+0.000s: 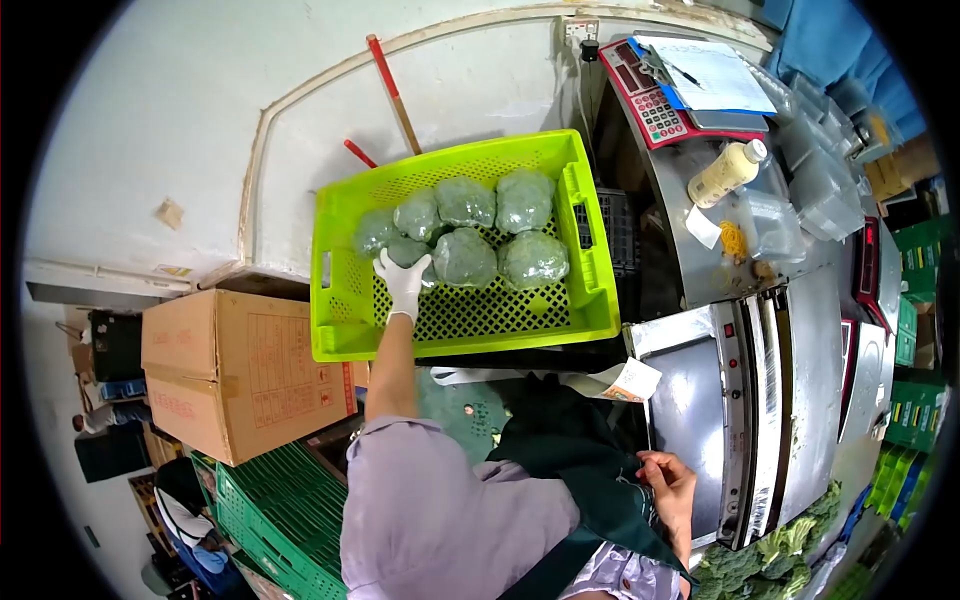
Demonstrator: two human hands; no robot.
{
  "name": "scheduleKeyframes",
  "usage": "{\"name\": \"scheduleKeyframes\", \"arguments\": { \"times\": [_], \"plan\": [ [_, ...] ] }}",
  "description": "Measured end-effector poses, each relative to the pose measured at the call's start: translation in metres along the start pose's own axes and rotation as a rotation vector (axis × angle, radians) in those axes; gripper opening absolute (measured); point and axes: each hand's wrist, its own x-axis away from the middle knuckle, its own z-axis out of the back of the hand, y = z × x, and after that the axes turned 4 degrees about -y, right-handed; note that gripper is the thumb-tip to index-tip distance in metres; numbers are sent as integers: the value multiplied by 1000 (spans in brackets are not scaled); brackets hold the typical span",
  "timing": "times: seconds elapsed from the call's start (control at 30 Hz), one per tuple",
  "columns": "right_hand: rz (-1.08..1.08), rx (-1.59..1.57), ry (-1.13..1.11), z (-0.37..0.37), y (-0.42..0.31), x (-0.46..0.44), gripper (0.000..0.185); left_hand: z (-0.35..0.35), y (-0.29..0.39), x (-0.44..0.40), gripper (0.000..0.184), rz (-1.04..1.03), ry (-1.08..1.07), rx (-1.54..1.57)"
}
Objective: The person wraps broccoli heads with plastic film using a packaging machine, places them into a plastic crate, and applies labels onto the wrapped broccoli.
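My left hand (403, 285), in a white glove, reaches into a bright green plastic crate (470, 346). Its fingers curve round a film-wrapped broccoli head (408, 250) near the crate's left side. Several more wrapped heads lie in two rows beside it, among them one wrapped broccoli (466, 257) just to the right and another (534, 260) at the right end. My right hand (668, 488) is bare and hangs by my dark apron, beside the wrapping machine (690, 400). Its fingers are curled together; whether anything is between them is hidden.
A large cardboard box (245, 375) and a dark green crate (285, 510) stand to the left. On the right, a steel bench holds a red scale (660, 115), a clipboard (715, 75), a bottle (727, 173) and clear tubs (825, 190). Loose broccoli (765, 555) lies lower right.
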Motion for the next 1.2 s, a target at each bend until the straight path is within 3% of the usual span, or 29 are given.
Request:
{"name": "scheduleKeyframes", "arguments": {
  "times": [0.13,0.27,0.33,0.37,0.4,0.43,0.47,0.5,0.53,0.57,0.6,0.63,0.7,0.73,0.8,0.87,0.93,1.0,1.07,1.2],
  "plan": [
    [-29,-31,1,-1,3,-7,18,18,10,2,115,53,-147,-228],
    [-4,39,-29,4,-2,-3,19,22,-1,-12,118,53,-188,-186],
    [21,10,-8,10,3,3,17,34,7,-7,107,64,-198,-40],
    [19,60,-11,14,2,6,17,32,6,-6,95,54,-129,49],
    [11,108,13,19,1,10,17,38,29,12,72,59,-122,217],
    [59,108,36,23,6,16,17,35,-8,-14,47,-79,-296,431],
    [98,110,81,27,11,21,17,37,10,5,36,-102,-193,420],
    [140,148,104,33,12,29,18,36,9,4,37,-111,-236,393],
    [173,191,126,40,13,36,18,40,17,7,34,-273,-199,198],
    [188,191,176,47,16,44,18,35,17,-7,32,-306,-183,27],
    [206,193,206,55,19,53,17,35,45,13,30,-472,-239,37],
    [228,174,286,60,22,66,18,21,27,-19,37,-473,-234,-2],
    [228,143,408,74,29,88,20,7,90,26,40,-600,-15,-251],
    [189,156,462,83,30,103,21,6,129,65,39,-617,-80,-207],
    [215,196,611,101,50,128,24,-12,166,99,38,-937,-103,-199],
    [219,195,796,116,71,152,24,-31,206,160,35,-990,-319,226],
    [103,242,969,131,84,181,24,-29,248,245,31,-982,-478,252],
    [-103,324,1146,148,116,209,29,-40,256,296,30,-1196,-645,228],
    [-299,430,1344,164,161,235,35,-39,257,363,32,-1236,-921,369],
    [-658,578,1456,177,215,285,79,-40,245,449,31,-1549,-1221,272]
  ]
}}
